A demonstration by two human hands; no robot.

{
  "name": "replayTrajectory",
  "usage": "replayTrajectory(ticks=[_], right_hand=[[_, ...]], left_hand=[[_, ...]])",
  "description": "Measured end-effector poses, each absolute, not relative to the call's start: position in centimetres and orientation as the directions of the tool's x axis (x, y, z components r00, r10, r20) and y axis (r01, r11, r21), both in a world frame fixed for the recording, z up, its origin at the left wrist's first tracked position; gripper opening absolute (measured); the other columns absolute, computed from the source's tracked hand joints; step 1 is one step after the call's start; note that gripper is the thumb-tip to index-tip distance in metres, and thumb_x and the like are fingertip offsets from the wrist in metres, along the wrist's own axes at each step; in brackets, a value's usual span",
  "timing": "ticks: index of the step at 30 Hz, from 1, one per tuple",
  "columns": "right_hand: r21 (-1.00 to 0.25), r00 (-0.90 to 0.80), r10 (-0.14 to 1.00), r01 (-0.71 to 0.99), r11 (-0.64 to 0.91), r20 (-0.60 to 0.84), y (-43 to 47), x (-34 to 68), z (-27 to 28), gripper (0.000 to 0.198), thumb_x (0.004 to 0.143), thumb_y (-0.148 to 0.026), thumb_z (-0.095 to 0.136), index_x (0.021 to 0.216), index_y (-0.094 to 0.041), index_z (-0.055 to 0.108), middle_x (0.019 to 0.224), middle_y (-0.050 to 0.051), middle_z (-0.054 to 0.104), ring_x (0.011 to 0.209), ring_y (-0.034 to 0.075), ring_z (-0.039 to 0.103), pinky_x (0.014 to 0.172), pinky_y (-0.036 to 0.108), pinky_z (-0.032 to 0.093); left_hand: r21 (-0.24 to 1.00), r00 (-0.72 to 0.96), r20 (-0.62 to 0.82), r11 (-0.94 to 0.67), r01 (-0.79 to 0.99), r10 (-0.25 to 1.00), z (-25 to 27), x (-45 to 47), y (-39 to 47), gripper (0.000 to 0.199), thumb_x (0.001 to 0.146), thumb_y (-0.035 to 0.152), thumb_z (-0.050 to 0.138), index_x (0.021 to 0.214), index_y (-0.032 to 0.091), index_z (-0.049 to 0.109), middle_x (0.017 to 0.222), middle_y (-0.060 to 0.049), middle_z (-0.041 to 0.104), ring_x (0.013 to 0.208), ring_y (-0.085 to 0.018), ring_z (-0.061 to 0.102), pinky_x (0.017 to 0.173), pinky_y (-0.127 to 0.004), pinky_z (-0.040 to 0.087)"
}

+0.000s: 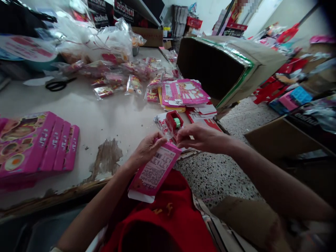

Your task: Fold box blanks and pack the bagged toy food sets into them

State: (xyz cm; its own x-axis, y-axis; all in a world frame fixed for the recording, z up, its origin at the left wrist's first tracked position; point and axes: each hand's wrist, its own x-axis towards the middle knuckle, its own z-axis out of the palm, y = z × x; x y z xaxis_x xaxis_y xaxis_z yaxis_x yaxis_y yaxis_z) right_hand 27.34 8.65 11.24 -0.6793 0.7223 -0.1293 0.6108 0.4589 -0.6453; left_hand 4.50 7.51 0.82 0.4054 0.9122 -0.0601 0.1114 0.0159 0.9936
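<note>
My left hand (148, 148) grips the upper end of a pink cardboard box (154, 171), tilted above my lap. Its printed back with a barcode faces up, and a white flap stands out at the lower end. The fingers of my right hand (193, 137) are pinched together close to the box's upper right corner; what they hold, if anything, is too small to make out. Just beyond the hands sits a red tape dispenser (171, 118) with a green roll, on a red and white plastic wrapper (160, 122).
Finished-looking pink boxes (52, 143) stand in a row at left. Flat pink cartons (186, 91) are stacked near an open cardboard box (210, 66). Small bagged items (133, 85) lie across the table's back, with black scissors (59, 85) to their left.
</note>
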Motion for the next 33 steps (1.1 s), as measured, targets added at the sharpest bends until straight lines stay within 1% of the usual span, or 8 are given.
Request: replayTrajectory(ticks=[4, 11, 16, 19, 21, 24, 27, 33], right_hand=[[-0.421, -0.778, 0.592, 0.619, 0.663, -0.212, 11.1, 23.2, 11.7, 0.02, 0.088, -0.017, 0.066, 0.07, -0.02, 0.072, 0.061, -0.002, 0.059, 0.058, 0.011, 0.045, 0.058, 0.029, 0.028], [-0.329, -0.794, 0.561, 0.608, 0.723, -0.233, 12.9, 20.9, 9.7, 0.021, 0.081, -0.022, 0.076, 0.062, -0.021, 0.068, 0.056, -0.001, 0.058, 0.054, 0.011, 0.041, 0.054, 0.031, 0.025], [-0.697, -0.69, 0.664, 0.626, 0.349, -0.287, 13.1, 19.7, 8.7, 0.045, 0.058, -0.032, 0.095, 0.086, -0.024, 0.061, 0.058, -0.005, 0.062, 0.051, 0.013, 0.053, 0.045, 0.026, 0.029], [-0.87, -0.702, 0.613, 0.491, 0.049, -0.361, 13.8, 18.3, 7.9, 0.05, 0.064, -0.047, 0.091, 0.088, -0.025, 0.053, 0.058, -0.005, 0.064, 0.049, 0.014, 0.056, 0.043, 0.024, 0.032], [-0.875, -0.671, 0.678, 0.476, 0.084, -0.3, 15.5, 17.0, 7.4, 0.041, 0.073, -0.047, 0.084, 0.084, -0.023, 0.052, 0.058, -0.004, 0.063, 0.05, 0.014, 0.055, 0.046, 0.024, 0.033], [-0.767, -0.649, 0.756, 0.528, 0.365, -0.087, 20.0, 14.5, 6.9, 0.033, 0.079, -0.045, 0.079, 0.079, -0.021, 0.057, 0.064, -0.002, 0.064, 0.056, 0.013, 0.054, 0.051, 0.025, 0.034], [-0.517, -0.685, 0.728, 0.629, 0.58, -0.016, 25.8, 11.1, 6.3, 0.028, 0.084, -0.045, 0.076, 0.082, -0.02, 0.064, 0.073, 0.0, 0.068, 0.065, 0.015, 0.058, 0.057, 0.026, 0.037], [-0.207, -0.737, 0.675, 0.655, 0.727, 0.036, 35.3, 2.6, 4.3, 0.015, 0.08, -0.03, 0.082, 0.088, -0.021, 0.073, 0.091, 0.007, 0.075, 0.083, 0.022, 0.066, 0.068, 0.029, 0.04]], left_hand=[[0.993, 0.421, 0.022, -0.07, 0.099, 0.907, 0.7, 3.9, 7.3, 0.033, 0.094, 0.049, 0.06, 0.087, 0.017, 0.059, 0.068, 0.005, 0.051, 0.057, -0.008, 0.042, 0.053, -0.019, 0.033], [0.999, 0.371, -0.032, 0.025, 0.024, 0.928, 0.2, 2.5, 6.2, 0.04, 0.078, 0.044, 0.083, 0.096, 0.017, 0.061, 0.077, 0.001, 0.063, 0.064, -0.01, 0.053, 0.059, -0.021, 0.042], [0.988, 0.385, -0.022, 0.079, -0.132, 0.923, 1.5, 0.6, 4.4, 0.066, 0.065, 0.037, 0.094, 0.116, 0.019, 0.055, 0.078, 0.002, 0.064, 0.061, -0.01, 0.056, 0.053, -0.02, 0.044], [0.97, 0.261, -0.064, 0.121, -0.209, 0.963, 3.6, -2.3, 3.6, 0.068, 0.055, 0.032, 0.099, 0.104, 0.021, 0.052, 0.076, 0.004, 0.063, 0.056, -0.009, 0.055, 0.049, -0.019, 0.043], [0.971, 0.104, 0.007, 0.018, -0.238, 0.995, 5.5, -5.0, 3.5, 0.066, 0.055, 0.029, 0.1, 0.1, 0.023, 0.052, 0.077, 0.005, 0.064, 0.058, -0.01, 0.059, 0.052, -0.019, 0.046], [0.929, -0.112, 0.303, -0.32, -0.186, 0.946, 7.6, -9.2, 4.2, 0.072, 0.055, 0.027, 0.101, 0.112, 0.028, 0.056, 0.084, 0.003, 0.073, 0.088, -0.022, 0.072, 0.078, -0.03, 0.058], [0.851, -0.073, 0.52, -0.523, -0.031, 0.851, 7.0, -12.6, 5.4, 0.049, 0.064, 0.025, 0.096, 0.104, 0.029, 0.067, 0.094, -0.002, 0.077, 0.12, -0.028, 0.066, 0.109, -0.044, 0.048], [0.919, 0.084, 0.142, -0.163, 0.359, 0.986, -1.2, -16.6, 4.7, 0.011, 0.086, 0.016, 0.066, 0.091, 0.023, 0.073, 0.147, -0.011, 0.056, 0.142, -0.031, 0.05, 0.115, -0.047, 0.043]])
